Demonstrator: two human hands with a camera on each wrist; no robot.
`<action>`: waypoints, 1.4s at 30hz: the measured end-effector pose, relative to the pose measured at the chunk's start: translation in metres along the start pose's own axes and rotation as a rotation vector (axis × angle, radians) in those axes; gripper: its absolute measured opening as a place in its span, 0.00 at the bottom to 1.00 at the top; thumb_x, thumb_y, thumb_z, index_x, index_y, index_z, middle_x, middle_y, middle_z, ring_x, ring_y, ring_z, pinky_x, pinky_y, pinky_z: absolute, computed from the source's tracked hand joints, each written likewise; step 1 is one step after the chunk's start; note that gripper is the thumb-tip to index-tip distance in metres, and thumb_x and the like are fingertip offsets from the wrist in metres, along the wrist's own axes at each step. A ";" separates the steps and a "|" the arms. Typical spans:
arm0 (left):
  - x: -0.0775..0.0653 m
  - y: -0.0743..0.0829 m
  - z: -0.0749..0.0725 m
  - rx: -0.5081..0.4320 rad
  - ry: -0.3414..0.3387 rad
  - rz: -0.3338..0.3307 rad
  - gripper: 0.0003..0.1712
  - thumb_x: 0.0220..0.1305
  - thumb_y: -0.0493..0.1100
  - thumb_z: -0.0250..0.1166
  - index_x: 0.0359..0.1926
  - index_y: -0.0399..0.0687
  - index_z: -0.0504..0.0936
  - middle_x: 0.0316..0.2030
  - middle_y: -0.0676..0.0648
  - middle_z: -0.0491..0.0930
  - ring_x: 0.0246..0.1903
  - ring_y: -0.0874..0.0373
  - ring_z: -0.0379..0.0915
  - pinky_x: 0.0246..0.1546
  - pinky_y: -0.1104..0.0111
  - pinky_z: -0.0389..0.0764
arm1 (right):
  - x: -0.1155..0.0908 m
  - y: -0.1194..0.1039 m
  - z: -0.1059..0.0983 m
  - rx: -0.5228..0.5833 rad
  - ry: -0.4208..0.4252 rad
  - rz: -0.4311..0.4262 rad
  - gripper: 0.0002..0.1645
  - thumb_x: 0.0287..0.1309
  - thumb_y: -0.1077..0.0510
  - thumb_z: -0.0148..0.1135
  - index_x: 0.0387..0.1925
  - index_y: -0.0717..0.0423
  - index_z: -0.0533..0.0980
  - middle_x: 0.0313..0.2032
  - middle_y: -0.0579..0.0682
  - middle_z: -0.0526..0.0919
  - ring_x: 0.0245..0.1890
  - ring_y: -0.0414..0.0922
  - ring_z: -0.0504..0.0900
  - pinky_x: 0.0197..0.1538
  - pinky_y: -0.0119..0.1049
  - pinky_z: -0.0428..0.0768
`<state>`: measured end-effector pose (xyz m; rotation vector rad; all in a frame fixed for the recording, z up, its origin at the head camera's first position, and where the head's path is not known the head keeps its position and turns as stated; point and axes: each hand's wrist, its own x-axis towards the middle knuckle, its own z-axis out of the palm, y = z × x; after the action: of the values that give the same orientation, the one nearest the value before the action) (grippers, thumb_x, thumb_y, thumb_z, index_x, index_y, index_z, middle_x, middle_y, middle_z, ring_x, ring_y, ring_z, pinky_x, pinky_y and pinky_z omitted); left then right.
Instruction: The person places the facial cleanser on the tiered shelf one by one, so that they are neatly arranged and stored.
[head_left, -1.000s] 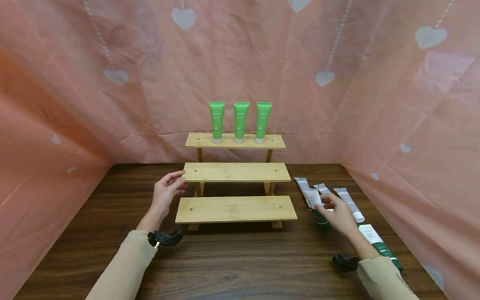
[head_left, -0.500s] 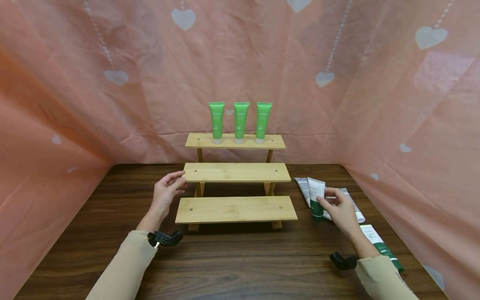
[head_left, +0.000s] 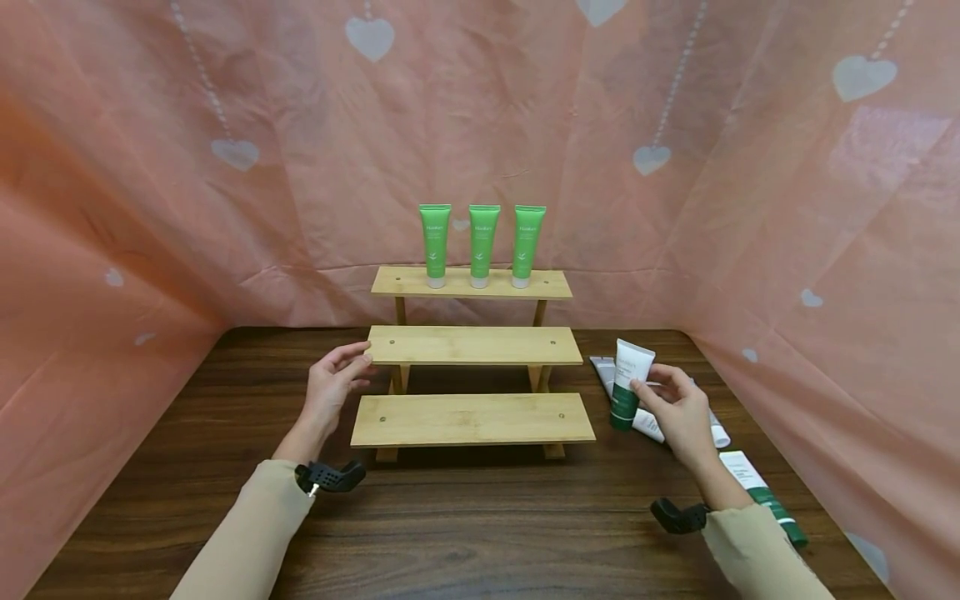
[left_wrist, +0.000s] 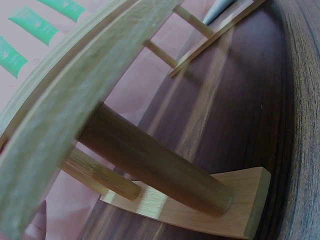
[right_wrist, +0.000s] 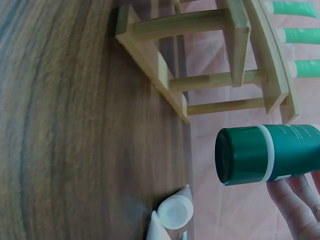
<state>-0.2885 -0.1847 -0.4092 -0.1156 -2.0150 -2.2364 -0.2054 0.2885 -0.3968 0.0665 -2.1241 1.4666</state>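
Note:
My right hand (head_left: pixel 684 417) holds a white and dark green squeeze tube (head_left: pixel 624 402) upright, cap down, to the right of the wooden tiered stand (head_left: pixel 472 419). Seen from the right wrist, the green cap (right_wrist: pixel 240 156) is well above the table, with fingers (right_wrist: pixel 295 210) behind the tube. My left hand (head_left: pixel 330 387) grips the left end of the middle shelf (head_left: pixel 472 344) between thumb and fingers. In the left wrist view, the shelf board (left_wrist: pixel 55 130) covers most of that hand. Three light green tubes (head_left: pixel 480 242) stand on caps along the top shelf (head_left: pixel 390 283).
Behind the right hand, several grey and white tubes (head_left: pixel 648 423) lie on the dark wood table (head_left: pixel 480 517). A second white and green tube (head_left: pixel 761 497) lies nearer the right edge. Pink curtain (head_left: pixel 480 108) encloses the back and sides.
My right hand has raised the white and green tube from among the lying tubes, tipping it upright and moving it slightly away from me. The left hand has stayed at the shelf end.

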 end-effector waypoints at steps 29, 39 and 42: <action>0.001 -0.003 0.001 0.008 0.020 0.011 0.26 0.59 0.47 0.66 0.55 0.39 0.75 0.33 0.53 0.81 0.35 0.57 0.79 0.46 0.52 0.76 | 0.019 -0.061 0.040 0.181 -0.027 -0.074 0.17 0.53 0.70 0.64 0.45 0.71 0.72 0.37 0.48 0.79 0.38 0.40 0.79 0.38 0.25 0.78; 0.001 -0.004 0.001 0.002 0.023 0.017 0.27 0.58 0.47 0.67 0.55 0.38 0.75 0.34 0.52 0.81 0.35 0.58 0.79 0.47 0.49 0.75 | 0.024 -0.062 0.068 0.229 -0.107 -0.115 0.18 0.55 0.72 0.60 0.48 0.71 0.70 0.40 0.53 0.76 0.39 0.41 0.77 0.39 0.26 0.78; 0.002 -0.004 0.001 0.000 0.014 0.018 0.28 0.58 0.46 0.66 0.56 0.37 0.74 0.34 0.53 0.81 0.35 0.59 0.79 0.47 0.49 0.74 | 0.026 -0.066 0.077 0.243 -0.134 -0.124 0.18 0.55 0.72 0.60 0.48 0.71 0.69 0.42 0.55 0.76 0.40 0.43 0.77 0.39 0.26 0.78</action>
<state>-0.2906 -0.1836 -0.4129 -0.1167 -1.9986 -2.2205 -0.2362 0.2016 -0.3479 0.3898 -1.9935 1.6779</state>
